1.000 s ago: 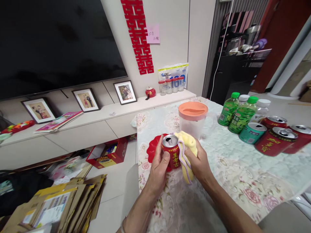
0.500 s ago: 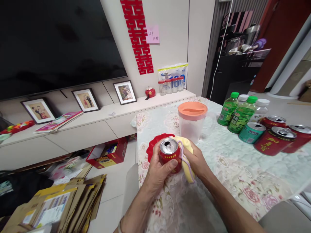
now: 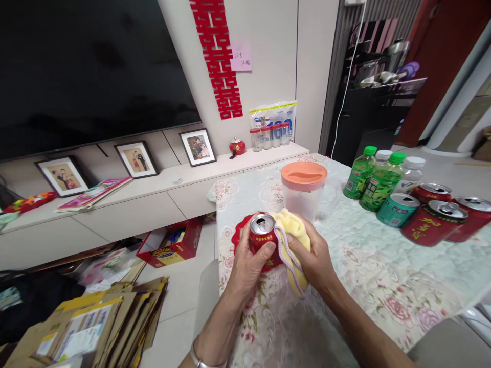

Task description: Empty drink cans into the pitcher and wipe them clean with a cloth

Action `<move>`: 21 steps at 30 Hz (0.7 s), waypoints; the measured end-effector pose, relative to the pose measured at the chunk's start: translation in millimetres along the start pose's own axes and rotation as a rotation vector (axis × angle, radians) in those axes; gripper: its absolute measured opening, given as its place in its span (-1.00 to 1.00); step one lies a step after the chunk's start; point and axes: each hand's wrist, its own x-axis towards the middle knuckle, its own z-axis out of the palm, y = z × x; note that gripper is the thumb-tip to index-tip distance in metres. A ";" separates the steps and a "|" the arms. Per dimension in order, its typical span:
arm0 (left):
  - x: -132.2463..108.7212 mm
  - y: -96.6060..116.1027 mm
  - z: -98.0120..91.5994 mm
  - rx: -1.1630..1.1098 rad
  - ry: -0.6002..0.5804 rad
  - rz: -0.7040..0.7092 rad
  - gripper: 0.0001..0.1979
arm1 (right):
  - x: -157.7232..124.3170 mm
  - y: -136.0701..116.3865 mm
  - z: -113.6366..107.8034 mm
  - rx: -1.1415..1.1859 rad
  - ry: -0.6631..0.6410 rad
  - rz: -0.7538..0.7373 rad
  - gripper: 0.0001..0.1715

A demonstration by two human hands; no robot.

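My left hand is closed around a red drink can with an opened silver top, held slightly tilted above the table. My right hand grips a yellow cloth with a purple edge and presses it against the can's right side. Behind the can sits a red scalloped dish, partly hidden by the can and my left hand. Just beyond my hands stands a clear plastic container with an orange lid.
On the table's right side are green-capped bottles, white-capped bottles, a teal can and several red cans. A flowered cloth covers the table. Flattened cardboard and a red box lie on the floor at left.
The can has shifted slightly left and up in my left hand. My right hand has moved a little right, with more of the yellow cloth now showing beside the can.
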 end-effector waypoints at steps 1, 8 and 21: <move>-1.4 -0.1 -1.3 -0.003 -0.023 -0.022 -0.25 | -0.7 -0.9 -0.7 -0.011 0.015 -0.019 -0.30; -9.5 5.1 -8.0 -0.087 -0.237 -0.138 -0.20 | 2.8 -4.9 -5.6 0.103 -0.048 -0.002 -0.34; -5.5 -3.6 -3.5 -0.131 -0.077 -0.052 -0.33 | 7.4 1.2 -0.1 0.240 -0.105 0.155 -0.30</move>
